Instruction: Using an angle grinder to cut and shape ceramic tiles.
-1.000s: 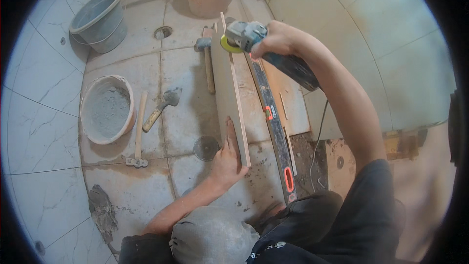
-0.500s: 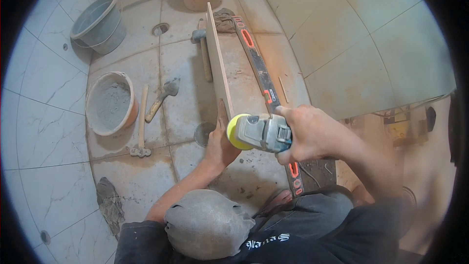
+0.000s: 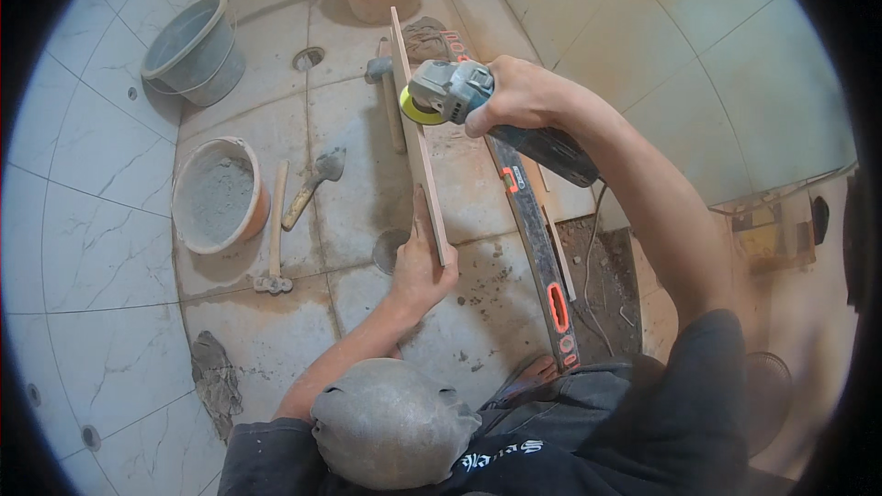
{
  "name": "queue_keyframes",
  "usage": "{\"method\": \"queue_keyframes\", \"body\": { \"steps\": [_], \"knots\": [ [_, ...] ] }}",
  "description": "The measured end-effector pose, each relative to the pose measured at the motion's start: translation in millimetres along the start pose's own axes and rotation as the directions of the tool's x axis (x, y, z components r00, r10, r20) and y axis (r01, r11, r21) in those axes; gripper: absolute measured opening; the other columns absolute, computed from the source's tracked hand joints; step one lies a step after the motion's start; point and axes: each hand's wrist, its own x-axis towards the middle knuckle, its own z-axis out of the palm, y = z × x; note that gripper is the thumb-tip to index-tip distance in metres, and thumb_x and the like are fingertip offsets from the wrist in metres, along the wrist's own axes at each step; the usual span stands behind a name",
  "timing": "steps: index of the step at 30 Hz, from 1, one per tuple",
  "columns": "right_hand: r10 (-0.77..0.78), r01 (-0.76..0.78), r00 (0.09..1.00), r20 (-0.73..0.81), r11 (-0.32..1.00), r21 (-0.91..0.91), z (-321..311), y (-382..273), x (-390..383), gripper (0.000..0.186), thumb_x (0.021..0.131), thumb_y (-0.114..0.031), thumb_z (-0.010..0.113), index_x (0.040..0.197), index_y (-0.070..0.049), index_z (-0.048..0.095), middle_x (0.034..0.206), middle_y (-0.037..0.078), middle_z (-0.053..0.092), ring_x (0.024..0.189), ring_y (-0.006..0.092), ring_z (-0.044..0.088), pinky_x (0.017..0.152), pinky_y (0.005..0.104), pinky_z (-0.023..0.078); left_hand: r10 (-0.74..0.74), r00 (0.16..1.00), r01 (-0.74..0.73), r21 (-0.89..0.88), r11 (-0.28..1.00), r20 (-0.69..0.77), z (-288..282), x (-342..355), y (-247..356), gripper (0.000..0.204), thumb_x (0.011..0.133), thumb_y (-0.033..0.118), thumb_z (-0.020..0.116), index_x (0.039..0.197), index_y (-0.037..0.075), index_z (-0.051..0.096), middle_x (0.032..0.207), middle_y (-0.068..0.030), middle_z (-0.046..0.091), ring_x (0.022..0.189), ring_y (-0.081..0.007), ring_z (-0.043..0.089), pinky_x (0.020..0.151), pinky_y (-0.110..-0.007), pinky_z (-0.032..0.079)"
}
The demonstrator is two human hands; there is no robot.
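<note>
My left hand (image 3: pixel 423 271) grips the near end of a long, narrow tile (image 3: pixel 425 165) that stands on its edge, fingers along its left face. My right hand (image 3: pixel 524 96) is wrapped around an angle grinder (image 3: pixel 450 92). The grinder's yellow-green disc (image 3: pixel 412 110) lies at the tile's top edge, towards its far half; whether it touches cannot be made out. Right of the tile, a long spirit level (image 3: pixel 535 239) with red-orange trim lies on the floor, partly hidden under the grinder and my right arm.
A mortar bucket (image 3: pixel 260 211), a hammer (image 3: pixel 277 239) and a trowel (image 3: pixel 314 186) lie left. Another hammer (image 3: pixel 378 70) rests behind the tile. Farther off stand a grey bucket (image 3: pixel 216 69) and an orange bucket (image 3: pixel 381 0). The grinder's cord (image 3: pixel 593 285) trails over a dark floor patch.
My right hand has moved the grinder away from me along the tile, from its near end to its far half. My left hand still holds the near end.
</note>
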Motion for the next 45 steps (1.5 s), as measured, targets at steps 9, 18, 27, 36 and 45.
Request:
{"method": "queue_keyframes", "body": {
  "steps": [9,18,27,36,45],
  "knots": [
    [-0.102,0.093,0.990,0.102,0.992,0.087,28.7,4.1,-82.8,0.050,0.065,-0.021,0.082,0.107,0.004,0.070,0.089,0.019,0.073,0.083,0.0299,0.070,0.081,0.0386,0.056,-0.146,0.984,0.144,0.028,0.989,0.105,-9.1,3.0,15.8,0.103,0.086,0.005,0.061,0.164,-0.005,-0.006,0.141,-0.0408,0.053,0.101,-0.0528,0.070,0.089,-0.052,0.061],
    [-0.121,0.122,0.985,0.124,0.993,0.003,37.3,-1.5,-112.3,0.051,0.064,-0.029,0.083,0.102,0.002,0.069,0.088,0.026,0.074,0.087,0.0407,0.072,0.083,0.0460,0.058,0.146,0.968,-0.146,0.013,0.989,-0.205,0.0,-1.9,2.6,0.043,0.087,0.001,0.066,0.130,-0.003,0.058,0.093,-0.0209,0.073,0.087,-0.0441,0.074,0.078,-0.048,0.060],
    [-0.118,0.115,0.990,0.071,0.993,0.036,28.5,5.8,-76.8,0.045,0.065,-0.023,0.081,0.099,0.004,0.069,0.086,0.023,0.073,0.083,0.0363,0.071,0.081,0.0434,0.057,0.037,0.981,-0.033,0.023,0.999,-0.192,3.3,-0.7,5.7,0.044,0.092,0.003,0.061,0.134,-0.002,0.051,0.088,-0.0210,0.071,0.081,-0.0410,0.073,0.073,-0.045,0.059],
    [-0.150,0.177,0.975,0.167,0.970,-0.166,43.5,-4.3,-131.2,0.052,0.064,-0.032,0.084,0.093,0.007,0.064,0.082,0.028,0.071,0.087,0.0438,0.073,0.081,0.0484,0.058,0.111,0.992,-0.105,0.090,0.990,-0.068,-3.7,-1.4,8.0,0.117,0.086,0.005,0.075,0.164,-0.002,-0.011,0.120,-0.0245,0.072,0.105,-0.0426,0.074,0.092,-0.046,0.061],
    [-0.053,0.065,0.990,0.134,0.994,-0.083,27.8,-4.3,-97.6,0.048,0.065,-0.023,0.083,0.100,0.007,0.067,0.088,0.027,0.072,0.087,0.0390,0.073,0.081,0.0462,0.056,0.080,0.973,-0.076,0.027,0.997,-0.217,5.3,1.0,9.7,0.022,0.087,0.001,0.062,0.109,-0.002,0.061,0.082,-0.0257,0.067,0.077,-0.0470,0.070,0.069,-0.050,0.057]
  ]
}}
